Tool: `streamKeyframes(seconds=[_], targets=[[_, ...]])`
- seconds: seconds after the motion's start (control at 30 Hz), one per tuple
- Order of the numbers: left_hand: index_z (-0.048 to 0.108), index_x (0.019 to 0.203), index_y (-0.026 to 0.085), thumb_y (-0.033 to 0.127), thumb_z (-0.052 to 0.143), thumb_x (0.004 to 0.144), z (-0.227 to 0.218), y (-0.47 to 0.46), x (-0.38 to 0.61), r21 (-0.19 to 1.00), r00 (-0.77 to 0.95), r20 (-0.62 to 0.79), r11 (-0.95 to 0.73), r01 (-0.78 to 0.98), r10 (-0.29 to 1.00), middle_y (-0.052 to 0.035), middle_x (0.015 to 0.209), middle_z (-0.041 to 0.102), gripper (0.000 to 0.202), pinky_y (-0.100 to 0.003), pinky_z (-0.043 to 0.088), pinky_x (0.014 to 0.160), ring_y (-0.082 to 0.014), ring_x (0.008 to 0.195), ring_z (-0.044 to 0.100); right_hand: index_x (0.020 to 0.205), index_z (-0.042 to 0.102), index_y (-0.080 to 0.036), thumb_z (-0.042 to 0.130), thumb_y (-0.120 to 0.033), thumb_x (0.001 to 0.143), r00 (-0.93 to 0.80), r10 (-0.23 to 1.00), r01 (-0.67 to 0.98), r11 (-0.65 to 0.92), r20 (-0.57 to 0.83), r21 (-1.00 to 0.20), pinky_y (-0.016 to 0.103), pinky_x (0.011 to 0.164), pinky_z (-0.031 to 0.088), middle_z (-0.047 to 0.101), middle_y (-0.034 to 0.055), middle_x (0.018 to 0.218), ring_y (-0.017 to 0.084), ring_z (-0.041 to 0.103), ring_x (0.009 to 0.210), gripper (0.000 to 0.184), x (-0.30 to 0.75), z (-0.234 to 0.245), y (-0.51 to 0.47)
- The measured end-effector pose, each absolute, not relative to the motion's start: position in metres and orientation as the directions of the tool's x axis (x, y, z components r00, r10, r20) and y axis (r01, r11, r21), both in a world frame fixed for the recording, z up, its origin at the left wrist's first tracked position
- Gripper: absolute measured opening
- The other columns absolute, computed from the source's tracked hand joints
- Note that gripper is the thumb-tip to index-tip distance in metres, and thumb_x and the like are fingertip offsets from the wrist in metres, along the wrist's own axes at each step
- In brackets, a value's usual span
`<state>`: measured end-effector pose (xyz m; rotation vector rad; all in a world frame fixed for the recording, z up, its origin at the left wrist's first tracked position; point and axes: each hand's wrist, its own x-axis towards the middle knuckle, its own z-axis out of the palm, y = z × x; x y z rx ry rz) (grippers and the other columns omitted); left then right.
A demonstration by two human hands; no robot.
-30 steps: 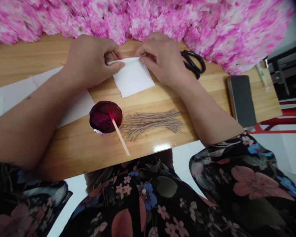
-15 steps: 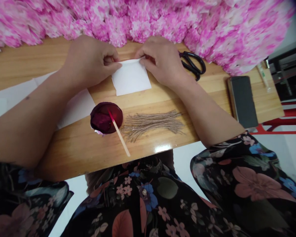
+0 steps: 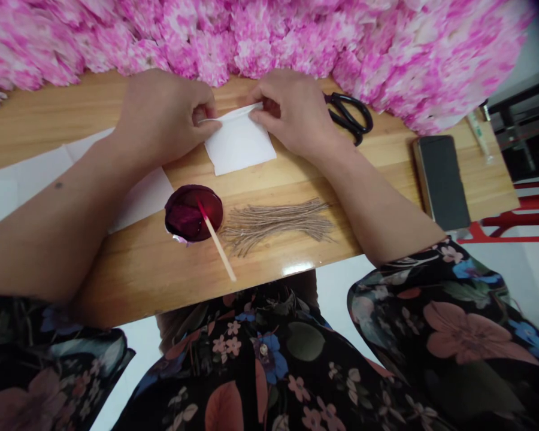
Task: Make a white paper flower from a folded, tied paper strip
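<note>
Head view, upper centre: left hand (image 3: 168,114) and right hand (image 3: 294,114) pinch white paper (image 3: 240,145), top fold seemingly begun, lower part untouched.

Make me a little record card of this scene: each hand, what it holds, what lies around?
Left hand: pinches the white paper's far edge
Right hand: pinches the same edge, farther right
Dish: dark red inside, stick dipped in
Right of dish: brown strands
Beside right hand: black-handled scissors, partly hidden
Far right: phone
Far side: pink flowers
</note>
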<state>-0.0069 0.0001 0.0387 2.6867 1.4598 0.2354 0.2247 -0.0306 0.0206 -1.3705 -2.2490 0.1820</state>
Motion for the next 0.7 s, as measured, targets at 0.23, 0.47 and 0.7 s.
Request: streamKeyframes(seconds=[0.23,0.47,0.7], targets=[[0.072,0.11,0.024,0.039,0.065,0.086,0.0434,0.0005,-0.0077,0.253,0.541,0.053,-0.535,0.806,0.839,0.0032,0.08,0.065,0.029,-0.031,0.042,0.078,-0.0132,0.066,0.048,0.093,0.068,-0.029,0.059,-0.012,0.083,-0.33,0.895,0.831,0.427,0.302,-0.357,0.035,0.083,0.043,0.076,-0.0003,0.1,0.022,0.063,0.09,0.022,0.2237,0.0191,-0.027],[0.076,0.104,0.025,0.037,0.066,0.085,0.0436,0.0023,-0.0077,0.306,0.518,0.049,-0.506,0.806,0.854,-0.0005,0.076,0.064,0.024,-0.037,0.044,0.081,-0.0169,0.066,0.051,0.093,0.068,-0.028,0.062,-0.015,0.084,-0.29,0.911,0.829,0.393,0.294,-0.397,0.035,0.08,0.042,0.076,-0.001,0.1,0.021,0.061,0.085,0.017,0.2252,0.0212,-0.0281],[0.076,0.105,0.024,0.04,0.064,0.085,0.0389,0.0026,-0.0102,0.238,0.527,0.063,-0.526,0.817,0.847,-0.0013,0.075,0.065,0.028,-0.037,0.044,0.08,-0.0171,0.064,0.048,0.09,0.068,-0.027,0.058,-0.015,0.084,-0.326,0.893,0.804,0.434,0.31,-0.407,0.037,0.083,0.042,0.075,0.0019,0.099,0.023,0.062,0.09,0.016,0.2259,0.0231,-0.0308]])
